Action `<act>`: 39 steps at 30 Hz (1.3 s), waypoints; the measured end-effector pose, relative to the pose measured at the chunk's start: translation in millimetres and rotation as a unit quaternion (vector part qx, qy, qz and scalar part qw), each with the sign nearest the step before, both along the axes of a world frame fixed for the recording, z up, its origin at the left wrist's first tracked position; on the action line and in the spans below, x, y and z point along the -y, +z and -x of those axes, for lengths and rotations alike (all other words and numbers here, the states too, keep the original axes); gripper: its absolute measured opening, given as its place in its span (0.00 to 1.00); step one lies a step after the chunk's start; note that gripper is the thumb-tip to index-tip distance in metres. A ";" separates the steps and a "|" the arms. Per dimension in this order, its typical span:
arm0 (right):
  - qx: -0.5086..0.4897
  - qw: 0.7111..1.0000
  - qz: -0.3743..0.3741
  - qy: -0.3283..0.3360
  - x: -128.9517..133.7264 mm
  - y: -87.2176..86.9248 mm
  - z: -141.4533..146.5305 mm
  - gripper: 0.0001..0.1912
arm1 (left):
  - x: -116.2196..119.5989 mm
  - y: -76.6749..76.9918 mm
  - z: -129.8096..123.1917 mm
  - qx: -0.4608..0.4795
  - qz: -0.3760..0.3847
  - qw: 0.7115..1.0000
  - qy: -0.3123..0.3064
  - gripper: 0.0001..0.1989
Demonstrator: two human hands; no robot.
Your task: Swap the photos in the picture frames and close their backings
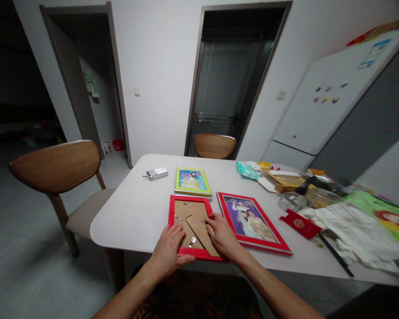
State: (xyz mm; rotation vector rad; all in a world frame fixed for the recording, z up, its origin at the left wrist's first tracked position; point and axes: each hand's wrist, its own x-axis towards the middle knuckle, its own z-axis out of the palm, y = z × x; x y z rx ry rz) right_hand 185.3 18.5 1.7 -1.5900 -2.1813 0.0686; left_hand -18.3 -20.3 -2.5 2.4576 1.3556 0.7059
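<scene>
A red picture frame [172,212] lies back side up at the table's near edge, showing its brown backing board, metal clips and a folded stand. My left hand [169,248] rests on the frame's left near corner, thumb and fingers apart. On the right side of the backing, my right hand [221,232] has its fingertips at a metal clip; whether they pinch it is hard to make out. Just right of it lies a larger red frame [252,221] with a photo facing up. Beyond the face-down frame sits a green frame [193,181] with a photo.
The white table [129,212] also bears a silver box-shaped device [157,173]. At the right are a red card [300,224], white cloth [355,235], a black strip [335,254], clear containers and a green bag [379,212]. Wooden chairs stand left [60,166] and behind [215,146].
</scene>
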 end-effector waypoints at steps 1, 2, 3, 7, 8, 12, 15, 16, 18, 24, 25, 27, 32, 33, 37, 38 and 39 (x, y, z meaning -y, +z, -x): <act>-0.010 1.000 0.008 -0.010 -2.8 0.4 -0.8 0.14 | -0.2 -1.2 0.2 0.006 -0.003 1.000 0.001 0.31; -0.018 0.999 0.016 -0.020 -5.8 0.9 -1.3 0.14 | -0.5 -2.3 0.3 0.012 -0.005 1.000 0.001 0.31; -0.023 0.999 0.023 -0.030 -8.6 1.7 -1.5 0.14 | -0.8 -3.2 0.3 0.016 -0.006 1.000 0.001 0.30; -0.013 0.998 0.032 -0.058 -15.8 5.7 1.0 0.13 | -1.8 -3.3 -0.4 0.028 -0.001 1.000 0.000 0.26; -0.006 0.997 0.033 -0.067 -16.4 6.7 2.0 0.13 | -1.9 -2.7 -0.7 0.031 0.000 1.000 -0.001 0.25; 0.015 0.997 0.044 -0.062 -15.5 9.6 3.5 0.13 | -1.6 -0.9 -1.4 0.039 0.004 0.999 0.006 0.23; 0.011 0.999 0.044 -0.016 -11.7 8.7 0.9 0.14 | -0.7 -2.5 -1.5 0.048 0.001 0.999 0.009 0.25; 0.008 0.999 0.040 -0.004 -10.0 7.5 -0.3 0.15 | -0.3 -3.4 -1.5 0.052 -0.002 0.999 0.008 0.25; 0.003 1.000 0.026 0.009 -6.6 4.2 -2.9 0.15 | 0.4 -4.7 -1.5 0.059 -0.007 0.998 0.009 0.27; 0.000 1.000 -0.013 0.010 3.9 -1.1 -4.5 0.15 | 1.7 -4.7 -1.2 0.046 0.002 0.999 0.013 0.25; 0.001 1.000 -0.026 0.008 7.3 0.1 -2.7 0.15 | 1.7 -4.9 -1.0 0.045 0.001 0.999 0.011 0.23; 0.002 0.998 -0.049 0.026 16.1 4.1 4.0 0.14 | 1.6 -5.4 -0.5 0.043 -0.001 0.999 0.008 0.22; 0.004 0.984 -0.022 0.178 39.4 16.2 27.0 0.11 | 1.0 -7.2 0.2 0.039 -0.008 0.999 0.002 0.19; 0.007 0.981 -0.015 0.193 42.3 18.1 29.6 0.11 | 0.8 -7.6 0.3 0.038 -0.008 0.999 0.001 0.19; 0.018 0.975 0.000 0.221 48.0 22.6 29.3 0.11 | 0.1 -9.8 0.0 0.038 -0.008 0.999 0.004 0.19; 0.019 0.974 0.000 0.224 48.7 22.9 27.8 0.11 | 0.1 -10.2 -0.1 0.040 -0.009 0.999 0.005 0.19; 0.020 0.974 0.001 0.225 49.1 22.8 26.3 0.11 | 0.2 -10.4 0.0 0.044 -0.011 0.999 0.007 0.19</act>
